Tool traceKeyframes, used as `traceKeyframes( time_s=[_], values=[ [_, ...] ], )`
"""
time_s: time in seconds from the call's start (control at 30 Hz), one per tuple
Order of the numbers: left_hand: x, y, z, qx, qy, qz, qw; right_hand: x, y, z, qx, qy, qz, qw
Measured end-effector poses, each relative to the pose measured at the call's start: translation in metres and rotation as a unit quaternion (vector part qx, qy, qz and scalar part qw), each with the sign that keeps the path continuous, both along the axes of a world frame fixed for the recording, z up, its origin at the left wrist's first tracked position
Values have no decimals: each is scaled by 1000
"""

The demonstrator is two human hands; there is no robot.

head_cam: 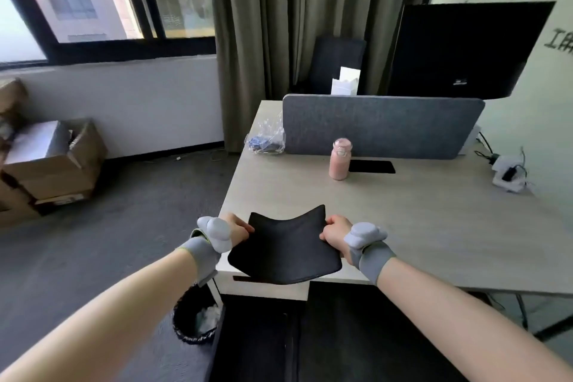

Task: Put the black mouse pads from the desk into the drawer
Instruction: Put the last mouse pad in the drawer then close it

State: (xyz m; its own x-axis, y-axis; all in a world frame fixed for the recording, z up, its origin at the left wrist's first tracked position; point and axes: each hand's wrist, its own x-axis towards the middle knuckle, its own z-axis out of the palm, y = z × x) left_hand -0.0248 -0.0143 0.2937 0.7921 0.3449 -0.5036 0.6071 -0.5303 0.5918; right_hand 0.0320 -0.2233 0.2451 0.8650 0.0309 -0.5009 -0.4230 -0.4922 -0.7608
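Note:
A black mouse pad [283,250] hangs over the desk's near left corner, sagging in the middle with its far corners curled up. My left hand [237,228] grips its left edge and my right hand [336,234] grips its right edge. Both wrists wear grey bands with pale sensors. Under the pad, the drawer front [263,288] below the desk edge shows a dark slot handle; I cannot tell whether the drawer is pulled out. A flat black rectangle [372,166] lies farther back on the desk [418,220], behind a bottle.
A pink bottle [340,159] stands mid-desk before a grey divider panel [381,125]. A clear plastic bag [266,139] lies at the back left, white adapters with cables [508,174] at the right. A black waste bin [195,316] stands below left; cardboard boxes [52,164] sit on the floor.

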Motion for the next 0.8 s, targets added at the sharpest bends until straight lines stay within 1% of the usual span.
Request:
traceKeyframes(
  time_s=[0.07,0.17,0.27,0.37,0.43,0.53,0.63,0.7,0.8],
  values=[
    [-1,10,-12,-13,-1,-5,1000,-3,6,-6,-39,-3,-7,999],
    [-3,39,-32,-32,-16,-28,999,-13,30,-19,-80,7,-43,996],
    [-10,58,-51,-40,-11,-48,998,-31,46,-35,-82,16,-89,993],
    [-18,60,-67,-42,-14,-74,996,-47,53,-48,-69,10,-114,991],
    [-25,62,-84,-45,-18,-73,996,-52,56,-63,-74,9,-117,990],
    [-38,66,-114,-61,-12,-34,998,-60,62,-88,-86,5,-104,991],
    [-50,74,-142,-57,-13,-7,998,-70,69,-113,-107,-6,-66,992],
    [-55,77,-172,-45,-35,3,998,-74,74,-144,-119,-29,-55,991],
    [-56,84,-215,-39,-68,2,997,-76,75,-180,-106,-58,-66,990]
  ],
)
